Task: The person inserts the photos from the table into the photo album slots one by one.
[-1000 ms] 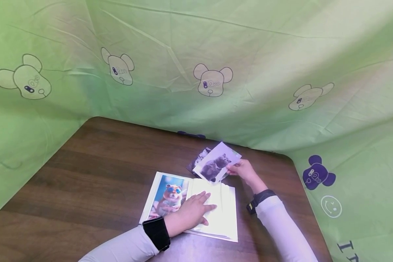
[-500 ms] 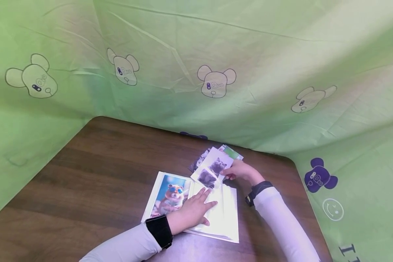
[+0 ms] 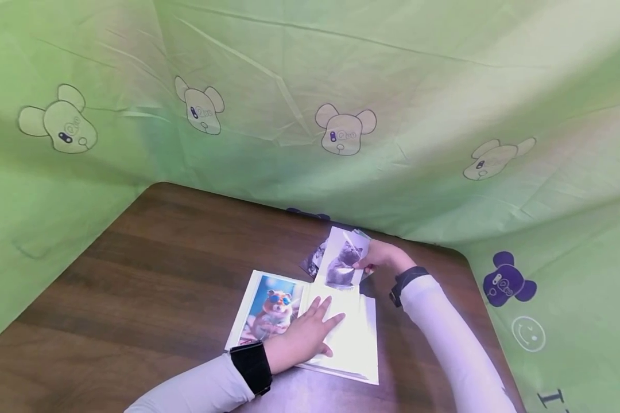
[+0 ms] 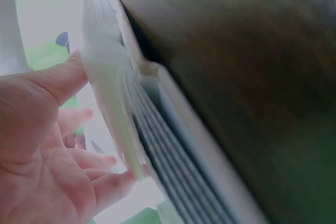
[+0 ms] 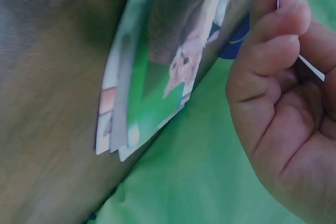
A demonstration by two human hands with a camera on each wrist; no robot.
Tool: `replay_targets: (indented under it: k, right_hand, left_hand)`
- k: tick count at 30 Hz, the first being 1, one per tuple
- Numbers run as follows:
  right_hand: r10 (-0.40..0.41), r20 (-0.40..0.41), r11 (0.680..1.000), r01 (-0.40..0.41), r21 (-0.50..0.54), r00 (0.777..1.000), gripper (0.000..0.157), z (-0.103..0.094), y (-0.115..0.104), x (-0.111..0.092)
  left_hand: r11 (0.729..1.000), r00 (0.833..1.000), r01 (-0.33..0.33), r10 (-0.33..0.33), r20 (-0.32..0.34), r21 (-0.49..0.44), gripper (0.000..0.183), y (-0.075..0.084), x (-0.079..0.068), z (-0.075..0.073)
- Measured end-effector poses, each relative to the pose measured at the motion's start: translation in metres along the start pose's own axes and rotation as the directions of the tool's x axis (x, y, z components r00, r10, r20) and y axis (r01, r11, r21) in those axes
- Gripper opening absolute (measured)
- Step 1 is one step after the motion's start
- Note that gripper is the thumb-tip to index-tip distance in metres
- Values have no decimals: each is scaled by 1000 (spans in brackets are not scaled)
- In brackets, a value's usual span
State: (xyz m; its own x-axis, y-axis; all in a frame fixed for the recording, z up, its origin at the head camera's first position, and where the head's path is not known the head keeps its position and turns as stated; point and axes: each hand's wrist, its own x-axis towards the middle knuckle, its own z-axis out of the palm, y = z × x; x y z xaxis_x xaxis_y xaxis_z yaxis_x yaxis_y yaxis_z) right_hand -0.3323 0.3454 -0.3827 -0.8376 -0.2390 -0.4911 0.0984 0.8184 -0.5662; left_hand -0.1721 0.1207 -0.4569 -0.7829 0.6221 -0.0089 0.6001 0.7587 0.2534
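In the head view, a white photo album [image 3: 365,344] lies opened out on the table [image 3: 134,287], at six o'clock from the middle of the view. A picture of a hamster in blue sunglasses [image 3: 272,307] sits on its nine o'clock page. The left hand [image 3: 307,338] reaches in from eight o'clock and rests across the white page at three o'clock; its grip is loose, the fingers spread and holding nothing. The right hand [image 3: 384,257] has its grip pinched on a cat photo [image 3: 334,258], holding it from the three o'clock side. That photo is at one o'clock from the album's middle, its lower end at the top edge of the white page. Loose photos [image 3: 314,263] lie just behind it, showing at its ten o'clock side. A green cloth [image 3: 268,149] hangs at twelve o'clock beyond the table.

In the left wrist view, the hand is at eight o'clock, fingers extended against the blurred sheets; the album's layered page edges run from eleven to five o'clock.

In the right wrist view, the hand at three o'clock pinches a thin white edge, while overlapping loose photos reach down from twelve o'clock, near but apart from it.
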Motion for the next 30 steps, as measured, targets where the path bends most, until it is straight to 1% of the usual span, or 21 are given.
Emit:
replay_targets:
  k: [2, 4, 6, 7, 8, 9, 10, 11, 12, 14, 15, 16, 17, 19, 22, 23, 26, 28, 30]
  right_hand:
    - [36, 46, 998, -34, -44, 998, 16, -2, -3, 2]
    - [58, 83, 997, -53, -55, 995, 15, -3, -5, 4]
    - [50, 112, 998, -45, -53, 992, 15, -2, -5, 6]
    - [39, 106, 998, -34, -52, 994, 17, -1, -4, 8]
    - [21, 81, 999, -17, -44, 996, 20, 1, -3, 9]
    - [-7, 36, 999, 9, -40, 999, 26, 3, -2, 11]
    - [-42, -26, 998, 41, -38, 999, 31, 4, 0, 13]
    - [-78, -99, 996, 75, -39, 992, 35, 6, 2, 14]
    - [-114, -178, 993, 108, -40, 978, 40, 8, 3, 16]
    - [-165, -326, 986, 161, -41, 931, 41, 11, 6, 20]
    - [-183, -376, 983, 182, -39, 908, 41, 13, 7, 21]
    - [-198, -405, 979, 201, -34, 893, 37, 14, 8, 22]
    - [-199, -417, 978, 207, -25, 887, 34, 15, 9, 23]
    - [-199, -410, 977, 214, -8, 890, 26, 16, 10, 24]
    - [-205, -351, 975, 220, 3, 914, 20, 18, 12, 26]
    - [-197, -330, 977, 214, 16, 923, 20, 18, 13, 27]
    - [-201, -268, 977, 211, 11, 942, 20, 20, 12, 26]
    - [-194, -210, 979, 202, 15, 958, 22, 21, 11, 24]
    - [-207, -146, 978, 210, 7, 967, 22, 21, 10, 22]
  left_hand:
    - [1000, 1000, 4, -4, 13, 1, 78, 1, 1, 0]
    - [1000, 1000, -2, 2, 18, 18, 76, 2, 1, -1]
    - [999, 1000, -22, 21, 21, 49, 72, 2, 0, -1]
    - [997, 999, -39, 37, 20, 60, 69, 1, -2, -1]
    - [996, 998, -60, 59, 18, 71, 66, 0, -5, -1]
    - [994, 997, -79, 78, 19, 78, 63, 0, -8, -3]
    - [991, 995, -101, 100, 21, 84, 61, -1, -12, -4]
    - [988, 992, -124, 122, 23, 91, 60, -1, -17, -6]
    - [984, 989, -148, 146, 24, 95, 59, -2, -21, -8]
    - [973, 980, -198, 196, 26, 119, 58, -3, -30, -13]
    - [965, 975, -221, 220, 24, 139, 57, -4, -33, -14]
    - [956, 969, -246, 247, 18, 162, 56, -4, -37, -15]
    - [945, 962, -269, 271, 11, 189, 54, -5, -40, -15]
    - [927, 952, -297, 306, -5, 230, 50, -6, -44, -14]
    - [911, 943, -313, 332, -28, 269, 47, -7, -47, -10]
    - [908, 941, -316, 337, -34, 274, 46, -8, -48, -10]
    - [905, 937, -320, 346, -47, 279, 45, -8, -48, -8]
    - [906, 936, -322, 347, -51, 274, 44, -8, -48, -7]
    - [909, 937, -320, 345, -50, 267, 44, -8, -47, -6]
